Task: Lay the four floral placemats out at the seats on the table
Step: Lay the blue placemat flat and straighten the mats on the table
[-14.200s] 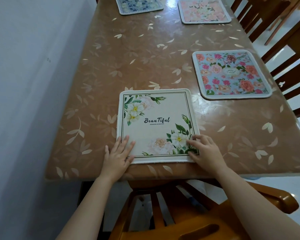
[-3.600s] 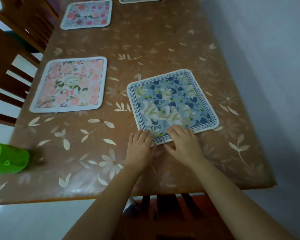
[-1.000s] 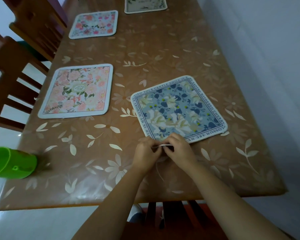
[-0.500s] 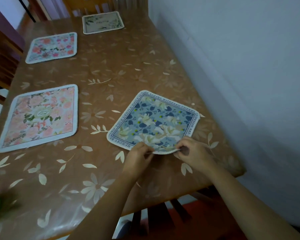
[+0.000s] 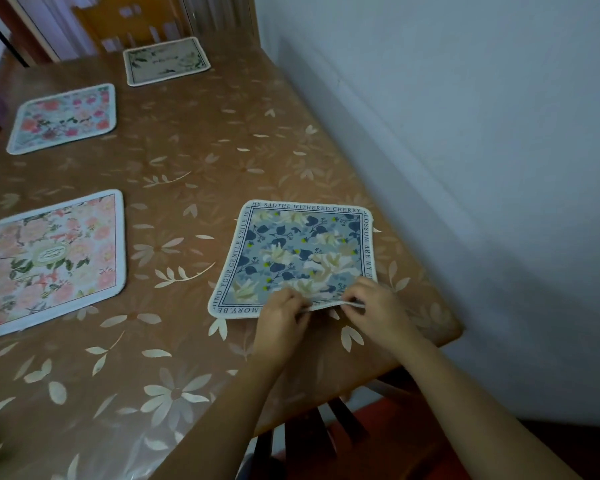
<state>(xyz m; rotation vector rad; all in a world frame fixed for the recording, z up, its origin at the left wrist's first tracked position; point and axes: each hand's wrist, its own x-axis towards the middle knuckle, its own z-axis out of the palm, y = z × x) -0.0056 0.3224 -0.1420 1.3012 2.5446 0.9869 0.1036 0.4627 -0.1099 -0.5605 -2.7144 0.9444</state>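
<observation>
Four placemats lay on the brown table [image 5: 187, 161] in the head view, its cover printed with pale leaves and daisies. The blue placemat [image 5: 302, 254], patterned with dark blue and cream flowers inside a border of lettering, sat nearest the person, close to the table's near right corner and beside the wall [image 5: 482, 150]. Its far edge and both far corners lay flat, while the near edge was raised a little off the cover. The left hand [image 5: 281, 320] pinched that near edge at about 6 o'clock of the mat, with its fingers curled under and the thumb on top. The right hand [image 5: 378, 306] pinched the same edge toward 5 o'clock, by the near right corner, fingers curled round the rim; the two hands were close together but did not touch. At 9 o'clock of the blue mat, well apart from it, lay a pink placemat [image 5: 49, 261] with a pale oval label in its middle. Further off at 10 o'clock lay a second pink placemat [image 5: 63, 117], blurred. At 11 o'clock, at the table's far end, lay a cream placemat [image 5: 167, 60] with green sprigs, in front of a wooden chair [image 5: 136, 26]. At 6 o'clock, dark chair slats [image 5: 309, 434] showed below the table's near edge.
</observation>
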